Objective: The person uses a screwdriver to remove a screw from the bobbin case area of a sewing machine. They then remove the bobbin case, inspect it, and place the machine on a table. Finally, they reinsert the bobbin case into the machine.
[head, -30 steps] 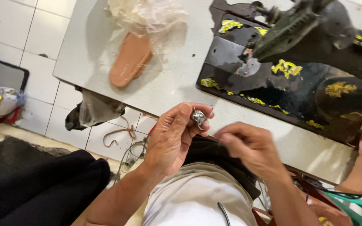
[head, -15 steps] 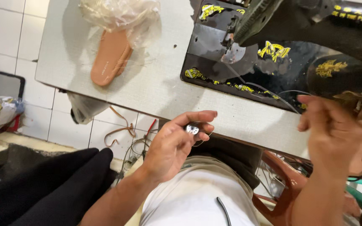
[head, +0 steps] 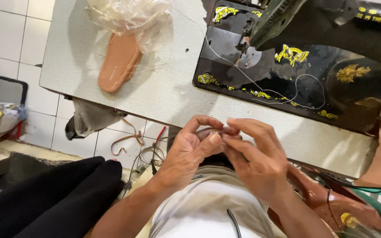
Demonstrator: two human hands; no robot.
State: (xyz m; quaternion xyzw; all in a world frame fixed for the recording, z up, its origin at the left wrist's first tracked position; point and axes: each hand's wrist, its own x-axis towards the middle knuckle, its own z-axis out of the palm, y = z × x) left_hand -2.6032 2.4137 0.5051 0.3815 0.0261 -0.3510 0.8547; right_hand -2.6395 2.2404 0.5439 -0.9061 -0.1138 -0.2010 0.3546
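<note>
Half a second ago the right hand (head: 261, 163) was raised off to the right near the sewing machine; it has now come back in to meet the left hand (head: 190, 152) just in front of the table edge, above the person's lap. Both hands are cupped together, fingertips touching, and pinch a small metal bobbin (head: 212, 133) between them. Only a thin silver sliver of it shows between the left thumb and the right fingers, so the rest of it is hidden. The left hand curls closed around it from the left, and the right hand closes on it from the right with narrow, pinched fingers. Beyond the hands lies a grey worktable (head: 164, 94). On its right part stands a black sewing machine (head: 305, 57) with yellow ornament, and a pale thread (head: 261, 86) loops loosely across its base. On the left part of the table lies a tan shoe insole (head: 117, 66), its far end tucked under a crumpled clear plastic bag (head: 133, 20). Below the table edge white floor tiles show, with a dark cloth (head: 54, 198) at lower left
</note>
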